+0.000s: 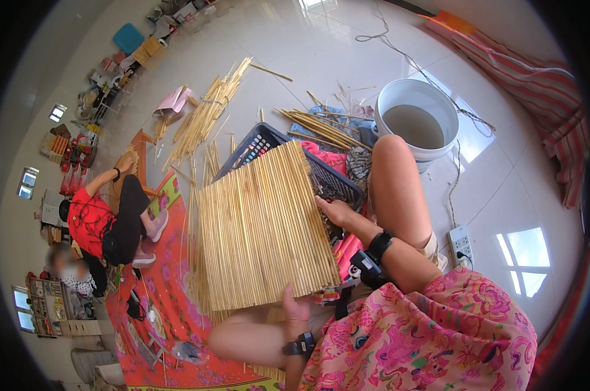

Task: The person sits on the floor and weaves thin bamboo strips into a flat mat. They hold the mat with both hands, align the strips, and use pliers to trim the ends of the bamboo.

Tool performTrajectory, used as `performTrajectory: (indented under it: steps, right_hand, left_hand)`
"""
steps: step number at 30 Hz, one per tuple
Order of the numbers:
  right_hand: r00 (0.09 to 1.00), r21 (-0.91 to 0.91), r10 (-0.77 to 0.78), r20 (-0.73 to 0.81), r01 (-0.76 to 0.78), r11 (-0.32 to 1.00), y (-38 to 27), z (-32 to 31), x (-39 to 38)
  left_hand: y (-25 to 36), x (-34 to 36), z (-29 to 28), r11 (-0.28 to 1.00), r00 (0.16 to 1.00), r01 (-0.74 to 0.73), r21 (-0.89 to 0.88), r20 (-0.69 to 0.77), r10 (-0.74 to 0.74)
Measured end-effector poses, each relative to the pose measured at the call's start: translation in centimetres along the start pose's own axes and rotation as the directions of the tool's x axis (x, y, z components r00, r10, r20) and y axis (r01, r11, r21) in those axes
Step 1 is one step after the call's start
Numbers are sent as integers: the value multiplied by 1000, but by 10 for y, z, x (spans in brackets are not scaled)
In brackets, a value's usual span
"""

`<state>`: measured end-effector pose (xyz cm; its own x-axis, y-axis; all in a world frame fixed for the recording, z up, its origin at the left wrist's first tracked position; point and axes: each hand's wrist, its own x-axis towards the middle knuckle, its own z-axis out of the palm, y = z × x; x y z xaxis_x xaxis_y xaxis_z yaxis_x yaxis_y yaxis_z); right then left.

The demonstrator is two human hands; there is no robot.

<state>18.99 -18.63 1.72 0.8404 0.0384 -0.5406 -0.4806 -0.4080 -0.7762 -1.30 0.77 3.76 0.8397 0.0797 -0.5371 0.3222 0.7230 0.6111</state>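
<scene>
A tilted mat (pixel 259 228) of straw-coloured sticks, laid side by side in a near-square panel, rests over my lap and a dark plastic basket. At its lower edge is my left hand (pixel 296 311), with the thumb over the front face and the other fingers hidden behind the mat. My right hand (pixel 335 212) holds the right edge, its fingers partly out of sight beneath. The basket (pixel 330 177), holding pink cloth, shows behind the mat. Both wrists carry black bands, and a small black device sits on the right one.
Beyond the basket lie a bundle of sticks (pixel 210 111) and more loose sticks (pixel 330 130). A white bucket (pixel 415 98) stands right of them, near a power strip (pixel 461 244). A person in red (pixel 94 221) sits at left, beside a red floral floor mat (pixel 184 290).
</scene>
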Motion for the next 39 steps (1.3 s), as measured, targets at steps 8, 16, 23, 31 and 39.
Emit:
performTrajectory:
  steps: [8,16,23,31,39]
  right_hand:
    - [1000,-33,-3,22,4,999,-2,1,14]
    - [999,-108,33,-38,-37,994,-10,1,15]
    - [999,-53,-10,-44,8,999,-6,-1,12]
    - [998,-49,8,-64,-11,999,-13,-3,5]
    - [999,-24,-1,-37,0,1000,-6,1,16]
  left_hand:
    - [-7,6,-8,998,998,-52,-21,-31,51]
    - [-2,-1,-3,1000,1000,-20,2,-11,20]
    - [0,-1,-2,1000,1000,-16,-18,25,16]
    - [-5,4,-6,998,999,-47,-50,-11,47]
    - [-6,3,-9,999,1000,-27,-19,6,27]
